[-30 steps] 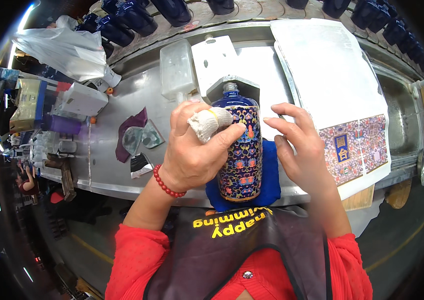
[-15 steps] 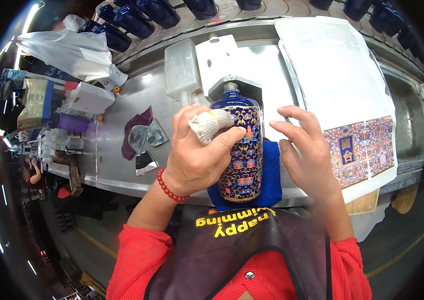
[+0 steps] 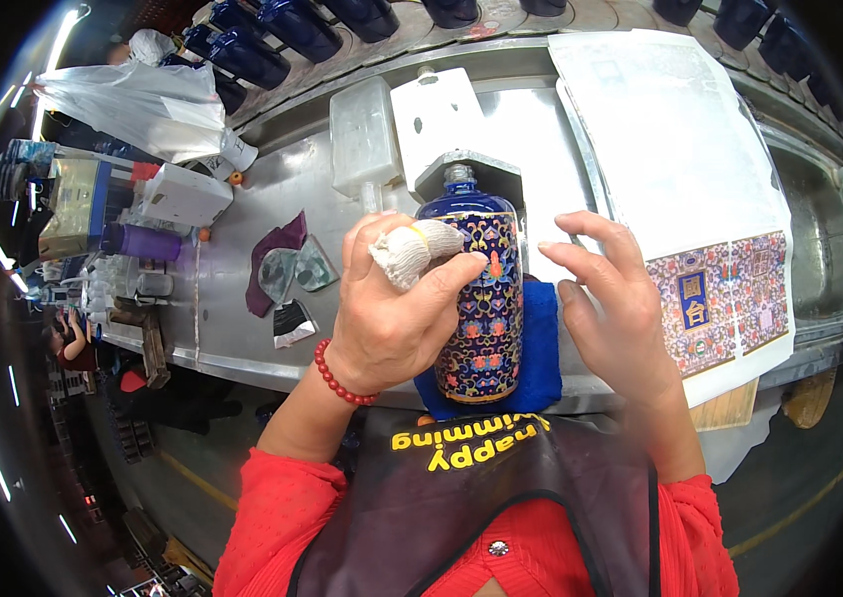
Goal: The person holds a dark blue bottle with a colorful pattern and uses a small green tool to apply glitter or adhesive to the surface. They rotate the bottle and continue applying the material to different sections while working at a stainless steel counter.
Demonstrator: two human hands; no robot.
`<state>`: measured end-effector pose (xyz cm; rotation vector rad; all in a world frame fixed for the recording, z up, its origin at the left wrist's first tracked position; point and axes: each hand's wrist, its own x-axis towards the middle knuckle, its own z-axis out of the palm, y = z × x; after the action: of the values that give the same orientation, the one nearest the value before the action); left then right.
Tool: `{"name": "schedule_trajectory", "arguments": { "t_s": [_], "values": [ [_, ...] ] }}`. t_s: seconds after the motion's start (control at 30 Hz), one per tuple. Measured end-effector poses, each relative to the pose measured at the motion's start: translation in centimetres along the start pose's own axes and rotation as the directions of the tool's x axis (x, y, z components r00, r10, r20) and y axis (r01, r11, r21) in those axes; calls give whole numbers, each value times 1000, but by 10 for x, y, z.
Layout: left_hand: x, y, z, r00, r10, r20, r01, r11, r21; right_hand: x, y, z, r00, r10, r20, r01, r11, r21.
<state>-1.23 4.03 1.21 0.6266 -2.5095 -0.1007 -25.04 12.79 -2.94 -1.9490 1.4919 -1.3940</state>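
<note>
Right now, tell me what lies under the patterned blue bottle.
A folded blue cloth lies under the patterned blue bottle, on the metal bench. The cloth shows on the right and at the bottle's base; the bottle covers the rest.

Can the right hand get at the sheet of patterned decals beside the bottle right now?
Probably yes: the right hand is open and holds nothing, and the sheet of patterned decals lies uncovered just to its right, with nothing between them.

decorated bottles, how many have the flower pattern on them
1. The patterned bottle lies on a blue cloth between the left hand, which holds a white pad, and the right hand. The plain dark blue bottles behind carry no visible pattern.
</note>
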Motion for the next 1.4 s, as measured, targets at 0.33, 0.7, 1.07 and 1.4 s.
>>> {"name": "schedule_trajectory", "arguments": {
  "t_s": [0.33,0.7,1.07,1.4],
  "values": [
    [-4,-2,2,998,5,-56,-7,999,-37,0,0,-2,1000,-10,7,10,1000,-23],
    [-5,2,0,999,-28,-44,30,998,51,0,-7,6,994,12,104,-14,1000,19],
    [-2,3,0,998,62,-17,-60,992,109,3,-8,11,993,-5,120,9,999,-36],
    [4,-1,-3,997,73,-5,-72,987,141,5,-7,13,994,-46,100,52,997,-53]
  ]
}}
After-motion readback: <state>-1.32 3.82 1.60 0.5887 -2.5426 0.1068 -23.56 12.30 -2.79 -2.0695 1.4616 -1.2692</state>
